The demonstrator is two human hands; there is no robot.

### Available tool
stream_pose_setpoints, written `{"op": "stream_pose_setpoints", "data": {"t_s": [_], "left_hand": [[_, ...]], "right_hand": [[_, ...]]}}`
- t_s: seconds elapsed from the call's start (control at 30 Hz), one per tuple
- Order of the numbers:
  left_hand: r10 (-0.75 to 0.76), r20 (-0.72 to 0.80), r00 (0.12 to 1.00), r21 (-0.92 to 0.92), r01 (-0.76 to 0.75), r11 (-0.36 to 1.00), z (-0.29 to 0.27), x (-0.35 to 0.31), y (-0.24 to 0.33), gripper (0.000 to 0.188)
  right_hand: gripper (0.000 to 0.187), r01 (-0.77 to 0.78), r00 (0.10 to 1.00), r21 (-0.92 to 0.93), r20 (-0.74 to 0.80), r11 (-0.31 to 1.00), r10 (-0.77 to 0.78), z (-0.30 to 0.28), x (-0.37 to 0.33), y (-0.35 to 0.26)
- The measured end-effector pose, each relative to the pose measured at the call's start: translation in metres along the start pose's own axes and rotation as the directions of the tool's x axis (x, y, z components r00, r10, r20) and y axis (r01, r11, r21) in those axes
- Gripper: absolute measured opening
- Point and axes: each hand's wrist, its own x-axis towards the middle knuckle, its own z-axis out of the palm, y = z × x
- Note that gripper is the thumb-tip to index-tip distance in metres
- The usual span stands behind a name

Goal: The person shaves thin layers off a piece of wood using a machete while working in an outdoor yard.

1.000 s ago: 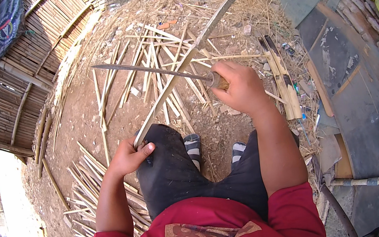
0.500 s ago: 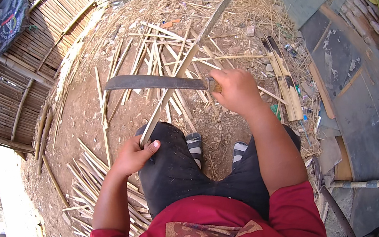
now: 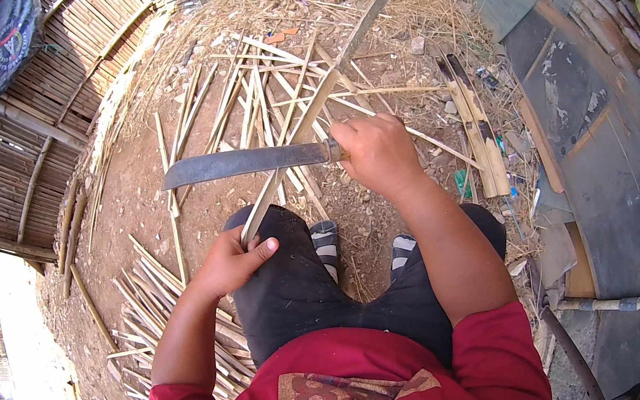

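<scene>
Over my left thigh, my left hand (image 3: 234,261) grips the near end of a long bamboo strip (image 3: 310,116). The strip slants up and away to the far right. My right hand (image 3: 380,149) is wrapped round the handle of a machete (image 3: 248,162), whose wide dark blade points left. The blade lies across the strip a short way beyond my left hand; whether its edge touches the strip, I cannot tell.
Many split bamboo strips (image 3: 239,104) lie scattered on the dirt ahead, and a bundle of strips (image 3: 166,302) rests by my left side. Two wider bamboo pieces (image 3: 478,131) lie at the right. A bamboo wall (image 3: 25,161) stands left, grey boards (image 3: 607,182) right.
The machete has moved a little left and nearer to me along the strip, its blade now more level. My left hand and the bamboo strip have hardly shifted.
</scene>
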Motion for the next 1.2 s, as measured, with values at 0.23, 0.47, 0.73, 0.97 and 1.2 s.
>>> {"op": "stream_pose_setpoints", "data": {"t_s": [0.23, 0.47, 0.73, 0.97, 1.2], "left_hand": [[0.029, -0.061, 0.998, -0.026, -0.031, 0.999, -0.013, -0.014, 0.006, 0.043], [0.018, -0.084, 0.996, 0.028, -0.015, 0.999, -0.017, -0.017, -0.006, 0.043], [-0.031, -0.123, 0.992, 0.096, 0.043, 0.994, -0.025, -0.037, -0.011, 0.044], [-0.003, -0.164, 0.986, 0.116, 0.023, 0.993, -0.012, -0.033, -0.010, 0.046], [-0.057, -0.217, 0.974, 0.132, 0.087, 0.987, -0.016, -0.044, -0.019, 0.047]], "right_hand": [[0.029, -0.268, 0.958, -0.033, -0.110, 0.963, 0.263, -0.011, 0.002, 0.035], [0.032, -0.162, 0.982, -0.074, -0.113, 0.984, 0.153, 0.002, 0.004, 0.032], [0.036, -0.554, 0.814, 0.058, -0.171, 0.830, 0.555, -0.007, -0.007, 0.068], [0.029, 0.028, 0.995, -0.013, -0.091, 1.000, -0.029, -0.006, -0.001, 0.012], [0.037, -0.396, 0.910, 0.076, -0.099, 0.915, 0.402, -0.012, -0.006, 0.047]]}}
